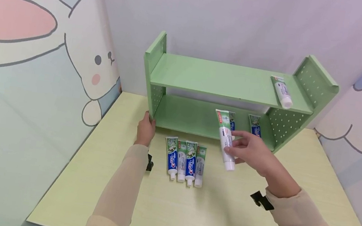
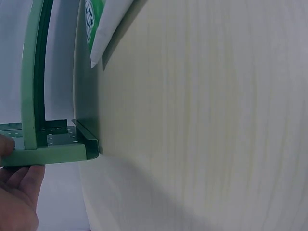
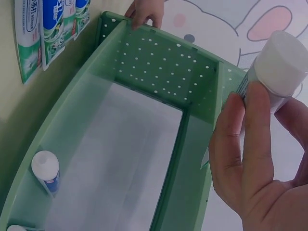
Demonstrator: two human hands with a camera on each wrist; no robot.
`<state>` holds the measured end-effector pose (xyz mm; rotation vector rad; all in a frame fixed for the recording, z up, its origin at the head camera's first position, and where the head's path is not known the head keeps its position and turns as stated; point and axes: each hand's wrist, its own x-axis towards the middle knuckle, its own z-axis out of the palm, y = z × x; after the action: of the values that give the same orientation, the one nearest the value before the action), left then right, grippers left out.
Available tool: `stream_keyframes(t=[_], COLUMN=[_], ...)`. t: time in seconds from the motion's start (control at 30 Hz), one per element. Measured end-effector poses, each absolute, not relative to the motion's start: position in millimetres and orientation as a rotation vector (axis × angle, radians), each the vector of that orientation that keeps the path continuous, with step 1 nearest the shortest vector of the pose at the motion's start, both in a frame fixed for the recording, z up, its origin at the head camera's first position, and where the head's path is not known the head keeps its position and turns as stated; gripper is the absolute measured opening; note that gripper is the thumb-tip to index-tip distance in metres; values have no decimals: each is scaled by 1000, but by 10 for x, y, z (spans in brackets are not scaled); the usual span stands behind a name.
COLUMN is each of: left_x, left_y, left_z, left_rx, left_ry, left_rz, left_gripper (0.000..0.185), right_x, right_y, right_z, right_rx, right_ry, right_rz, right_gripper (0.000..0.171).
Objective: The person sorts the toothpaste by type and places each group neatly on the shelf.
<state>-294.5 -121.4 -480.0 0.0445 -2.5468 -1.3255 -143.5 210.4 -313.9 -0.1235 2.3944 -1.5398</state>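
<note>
My right hand (image 1: 252, 152) pinches a white and green toothpaste tube (image 1: 226, 143) between thumb and fingers, cap end down, in front of the lower shelf. Its white cap (image 3: 284, 65) shows large in the right wrist view. With thumb and fingers on either side, my left hand (image 1: 145, 130) grips the front edge of the left side panel on a green two-tier rack (image 1: 202, 74). The left wrist view also shows this hand (image 2: 19, 202) at the panel. Several toothpaste tubes (image 1: 190, 161), blue-green and white-green, lie side by side on the table below the rack.
One white-green tube (image 1: 282, 93) lies at the right of the upper shelf, its cap over the front edge. On the lower shelf are a blue-green tube (image 1: 255, 126) and another tube (image 1: 232, 119), partly hidden behind the held one. Patterned walls flank the table (image 1: 168, 213).
</note>
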Motion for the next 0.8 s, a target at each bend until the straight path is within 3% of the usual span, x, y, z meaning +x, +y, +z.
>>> stream_keyframes(t=[0.8], left_x=[-2970], left_y=[-1224], left_z=[-4821], left_rx=[52], left_ry=[-2560], left_rz=[-1331], left_gripper=[35], right_x=[-1548], right_y=[2233], right_z=[-2753], right_rx=[-129], right_ry=[2509], right_rz=[-1509], right_gripper=[68])
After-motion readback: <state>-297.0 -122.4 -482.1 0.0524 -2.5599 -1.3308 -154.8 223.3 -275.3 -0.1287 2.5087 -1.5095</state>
